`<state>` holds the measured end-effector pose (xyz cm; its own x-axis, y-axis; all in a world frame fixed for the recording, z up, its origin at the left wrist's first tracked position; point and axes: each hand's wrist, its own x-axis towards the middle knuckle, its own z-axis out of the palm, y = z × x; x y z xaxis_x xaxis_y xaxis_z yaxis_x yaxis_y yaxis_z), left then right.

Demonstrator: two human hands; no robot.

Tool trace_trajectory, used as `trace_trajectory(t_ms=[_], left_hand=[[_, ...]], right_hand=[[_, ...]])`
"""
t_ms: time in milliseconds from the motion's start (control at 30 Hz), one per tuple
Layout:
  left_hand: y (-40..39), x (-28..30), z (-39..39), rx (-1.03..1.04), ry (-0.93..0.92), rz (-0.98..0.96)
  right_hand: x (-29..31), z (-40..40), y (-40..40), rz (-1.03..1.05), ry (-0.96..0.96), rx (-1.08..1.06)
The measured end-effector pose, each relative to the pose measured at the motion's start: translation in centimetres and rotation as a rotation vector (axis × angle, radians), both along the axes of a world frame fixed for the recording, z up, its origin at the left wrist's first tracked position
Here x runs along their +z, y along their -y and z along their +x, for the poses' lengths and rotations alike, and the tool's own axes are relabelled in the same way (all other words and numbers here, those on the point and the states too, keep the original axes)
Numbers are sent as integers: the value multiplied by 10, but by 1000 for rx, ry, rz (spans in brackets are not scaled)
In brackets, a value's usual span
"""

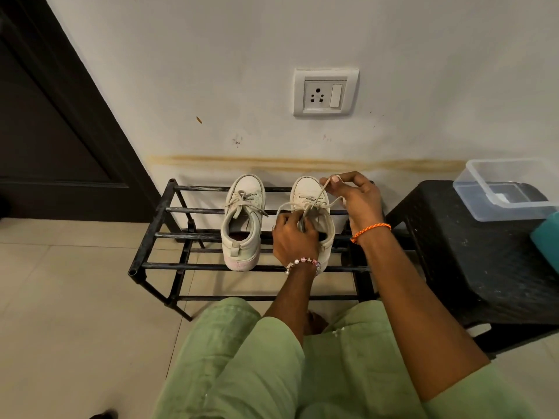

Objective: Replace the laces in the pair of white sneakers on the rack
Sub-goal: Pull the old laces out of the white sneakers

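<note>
Head | stool (472, 252) (tub (496, 189) on top) right of rack (157, 234)

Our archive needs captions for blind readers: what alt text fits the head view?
Seen from above, a person's right hand pulls a lace up from the right sneaker while the left hand holds that shoe's tongue area. Both white sneakers stand on a black rack, the left sneaker still laced, by a wall with a socket.

Pale stained wall (211, 71), wall socket (325, 92), dark door (45, 131), beige tiled floor (75, 297)
</note>
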<state>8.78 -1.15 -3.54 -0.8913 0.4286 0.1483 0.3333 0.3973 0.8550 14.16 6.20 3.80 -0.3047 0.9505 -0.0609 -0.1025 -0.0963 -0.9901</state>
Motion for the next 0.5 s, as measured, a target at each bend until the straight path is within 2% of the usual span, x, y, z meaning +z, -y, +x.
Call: trace_trajectory(t_ms=[33, 100, 233, 267, 333, 500], left_hand=[[0, 0, 0, 2, -1, -1], [0, 0, 1, 2, 1, -9], [0, -1, 0, -8, 7, -11], [0, -2, -1, -11, 9, -14], [0, -2, -1, -11, 16, -14], [0, 0, 0, -2, 19, -1]], right_hand=[[1, -2, 1, -36, -4, 1], [-4, -5, 1, 44, 177, -17], [-28, -6, 0, 597, 1048, 224], [-32, -6, 1, 668, 1191, 289], [-35, -7, 6, 730, 1271, 316], [-40, 2, 14, 660, 1102, 202]])
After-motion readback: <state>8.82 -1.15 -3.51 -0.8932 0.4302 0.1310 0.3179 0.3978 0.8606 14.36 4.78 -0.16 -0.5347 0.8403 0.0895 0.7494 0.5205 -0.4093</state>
